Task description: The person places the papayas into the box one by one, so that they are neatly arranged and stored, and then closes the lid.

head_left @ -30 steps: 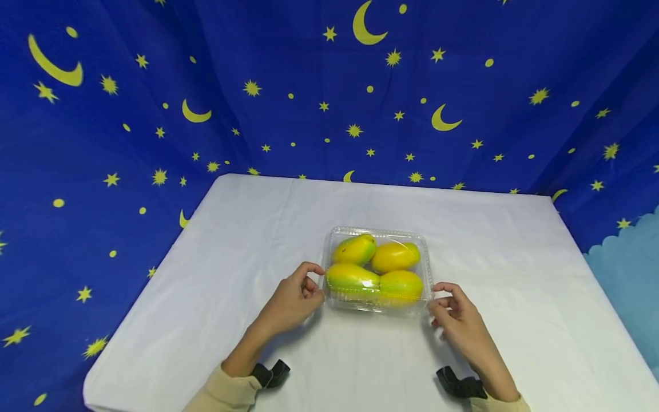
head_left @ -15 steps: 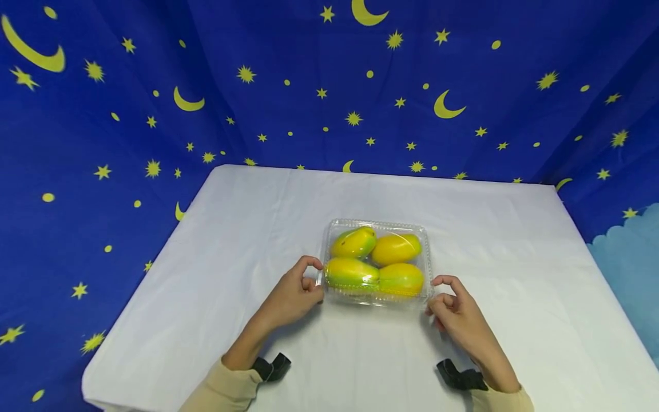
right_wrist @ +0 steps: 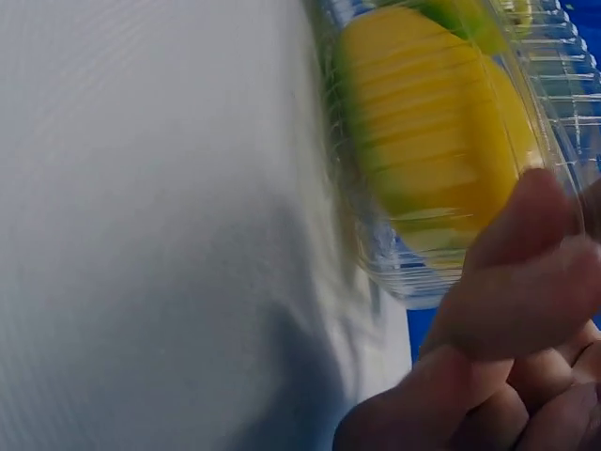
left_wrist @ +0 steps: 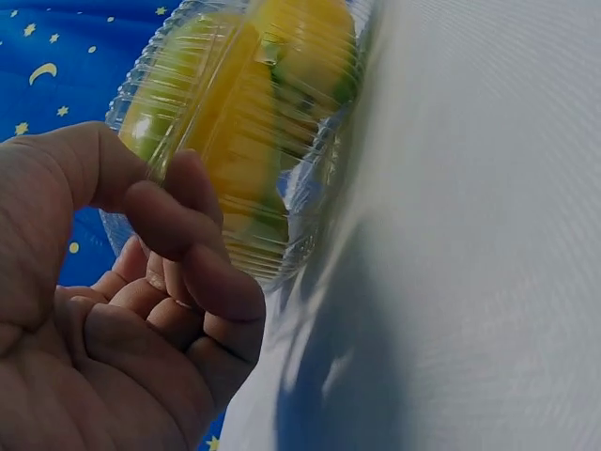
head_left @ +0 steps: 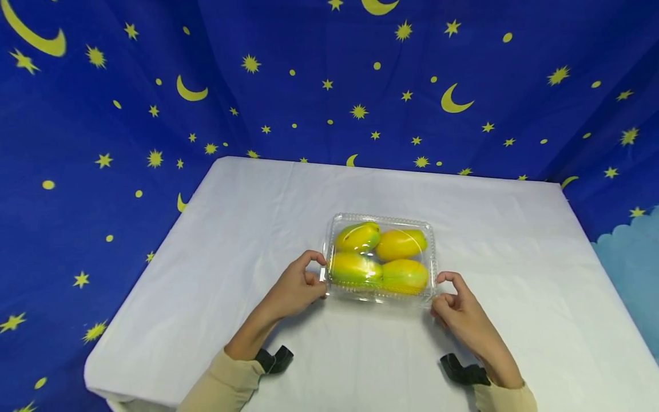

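Note:
A clear plastic clamshell box (head_left: pixel 431 252) with a ribbed rim lies on the white-covered table, its lid down over several yellow-green mangoes (head_left: pixel 355 270). At its left edge, my left hand (head_left: pixel 297 287) pinches the rim with bent forefinger and thumb. My right hand (head_left: pixel 465 317) pinches the opposite edge near the front right corner, forefinger bent and thumb below it. In the left wrist view, curled fingers (left_wrist: pixel 169 221) overlap the box's ribbed side. From the right wrist, fingertips (right_wrist: pixel 540 202) show right against the rim, beside a mango (right_wrist: pixel 423 122).
White cloth (head_left: pixel 257 217) covers the table. Behind it and to the left hangs a blue curtain (head_left: pixel 288 34) with yellow moons and stars. A light blue scalloped patch (head_left: pixel 633 280) is at the right. Black straps (head_left: pixel 275 360) circle both wrists below beige sleeves.
The head view has tilted, so table, box and hands sit slightly higher in the picture. Both hands stay at the box's two sides, with their fingers barely moved.

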Tool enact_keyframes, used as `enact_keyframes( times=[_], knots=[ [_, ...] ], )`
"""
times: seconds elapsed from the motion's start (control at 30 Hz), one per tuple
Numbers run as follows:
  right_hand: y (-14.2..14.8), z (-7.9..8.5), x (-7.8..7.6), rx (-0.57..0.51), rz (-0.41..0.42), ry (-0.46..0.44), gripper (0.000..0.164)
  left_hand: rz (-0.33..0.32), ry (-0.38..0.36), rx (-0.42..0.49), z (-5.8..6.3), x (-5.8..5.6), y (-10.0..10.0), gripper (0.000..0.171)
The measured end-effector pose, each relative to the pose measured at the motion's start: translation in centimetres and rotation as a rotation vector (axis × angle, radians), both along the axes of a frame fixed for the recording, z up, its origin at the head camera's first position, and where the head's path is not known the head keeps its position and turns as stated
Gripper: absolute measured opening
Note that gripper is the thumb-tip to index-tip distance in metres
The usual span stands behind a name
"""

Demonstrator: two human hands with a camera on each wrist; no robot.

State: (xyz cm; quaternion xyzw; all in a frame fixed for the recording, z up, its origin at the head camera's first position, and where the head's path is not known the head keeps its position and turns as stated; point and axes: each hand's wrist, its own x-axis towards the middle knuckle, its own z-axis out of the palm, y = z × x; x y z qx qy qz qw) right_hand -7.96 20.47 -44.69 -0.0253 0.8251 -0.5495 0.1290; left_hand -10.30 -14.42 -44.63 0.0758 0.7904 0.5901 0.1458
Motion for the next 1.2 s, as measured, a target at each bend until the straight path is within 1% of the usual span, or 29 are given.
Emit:
enact_keyframes(
  times=[0.13, 0.33, 0.47, 0.6, 0.7, 0.87, 1.0, 1.1, 1.2],
  knots=[
    [0.0, 0.1, 0.1, -0.023, 0.013, -0.003, 0.035, 0.016, -0.020, 0.006, 0.1, 0.1, 0.2, 0.044],
    [0.2, -0.1, 0.2, -0.076, 0.003, 0.038, 0.033, 0.017, -0.045, 0.031, 0.1, 0.2, 0.4, 0.044],
    [0.4, -0.3, 0.3, -0.136, 0.006, 0.033, 0.032, 0.022, -0.047, 0.053, -0.1, 0.1, 0.5, 0.044],
    [0.7, -0.5, 0.3, -0.213, 0.036, 0.026, 0.030, 0.042, -0.038, 0.072, -0.3, 0.1, 0.6, 0.045],
    [0.8, -0.5, 0.3, -0.247, 0.046, 0.025, 0.029, 0.050, -0.038, 0.076, -0.4, 0.1, 0.5, 0.045],
    [0.6, -0.4, 0.3, -0.220, 0.029, -0.010, 0.031, 0.041, -0.035, 0.071, -0.7, 0.0, 0.4, 0.044],
    [0.6, -0.4, 0.3, -0.184, 0.034, -0.007, 0.033, 0.025, -0.041, 0.060, -0.8, 0.0, 0.2, 0.043],
    [0.9, -0.4, 0.2, -0.158, 0.037, -0.008, 0.035, 0.001, -0.040, 0.039, -0.8, -0.1, -0.1, 0.043],
    [1.2, -0.4, 0.2, -0.118, 0.023, -0.016, 0.038, -0.033, -0.019, 0.008, -0.8, -0.1, -0.5, 0.040]
  ],
)
